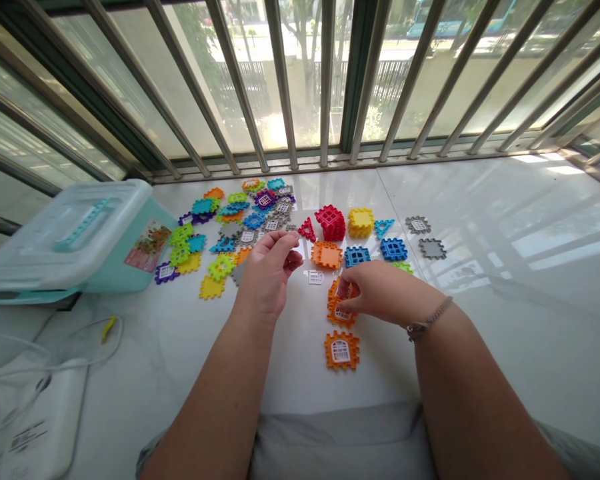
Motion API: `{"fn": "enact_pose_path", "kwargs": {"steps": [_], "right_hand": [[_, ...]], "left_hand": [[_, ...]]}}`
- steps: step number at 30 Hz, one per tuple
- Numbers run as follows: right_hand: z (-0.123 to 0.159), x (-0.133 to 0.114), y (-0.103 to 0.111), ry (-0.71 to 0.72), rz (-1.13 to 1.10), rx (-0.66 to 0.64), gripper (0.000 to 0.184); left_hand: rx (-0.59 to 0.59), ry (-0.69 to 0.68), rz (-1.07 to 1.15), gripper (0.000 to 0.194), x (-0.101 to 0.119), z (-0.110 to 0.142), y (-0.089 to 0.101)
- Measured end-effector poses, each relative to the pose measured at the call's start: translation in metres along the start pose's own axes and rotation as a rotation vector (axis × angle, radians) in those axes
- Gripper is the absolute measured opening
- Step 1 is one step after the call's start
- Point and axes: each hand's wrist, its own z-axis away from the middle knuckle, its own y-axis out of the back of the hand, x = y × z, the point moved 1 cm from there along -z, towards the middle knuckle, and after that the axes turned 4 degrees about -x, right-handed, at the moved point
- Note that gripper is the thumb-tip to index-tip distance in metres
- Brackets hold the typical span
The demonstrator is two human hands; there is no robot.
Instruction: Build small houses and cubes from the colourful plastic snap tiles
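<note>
My left hand (pixel 267 270) is raised over the white floor with its fingers pinched together on a small grey piece at the fingertips. My right hand (pixel 380 290) is curled round an orange window tile (pixel 339 307) that it holds upright against other orange tiles. A further orange window tile (pixel 341 350) lies flat just in front of it. A small white window insert (pixel 315 277) lies between my two hands. Beyond sit a flat orange tile (pixel 327 254), a blue tile (pixel 357 256), a red cube (pixel 331 222) and a yellow cube (pixel 361 222).
A heap of several coloured tiles (pixel 230 230) spreads at the back left beside a mint storage box (pixel 75 243) with a pale lid. Grey tiles (pixel 425 237) lie to the right. A white device with cables (pixel 40 413) lies at lower left. Barred windows (pixel 300 87) close off the far side.
</note>
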Motion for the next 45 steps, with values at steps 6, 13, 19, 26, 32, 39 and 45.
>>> {"fn": "enact_pose_path", "kwargs": {"steps": [6, 13, 19, 26, 32, 39, 45], "right_hand": [[0.009, -0.006, 0.002, 0.088, -0.129, -0.029, 0.013], [0.016, -0.013, 0.002, 0.186, -0.117, -0.166, 0.028], [0.014, -0.017, -0.007, 0.190, -0.098, -0.286, 0.017], [0.016, -0.021, -0.016, 0.060, -0.209, -0.457, 0.010], [0.015, -0.024, -0.015, 0.137, -0.053, -0.354, 0.009], [0.017, -0.021, -0.009, 0.243, -0.092, -0.227, 0.009], [0.016, -0.023, -0.012, 0.140, -0.018, -0.300, 0.013]], "left_hand": [[0.017, 0.000, -0.010, 0.043, 0.002, 0.001, -0.002], [0.011, 0.007, -0.009, 0.047, 0.001, 0.002, -0.003], [0.015, 0.013, -0.013, 0.045, 0.002, 0.001, -0.003], [0.013, 0.014, -0.016, 0.045, 0.003, 0.001, -0.002], [0.029, 0.021, -0.016, 0.045, 0.001, -0.001, 0.000], [0.010, 0.009, -0.010, 0.045, 0.002, 0.001, -0.001], [0.007, 0.014, -0.013, 0.044, 0.003, 0.002, -0.001]]}}
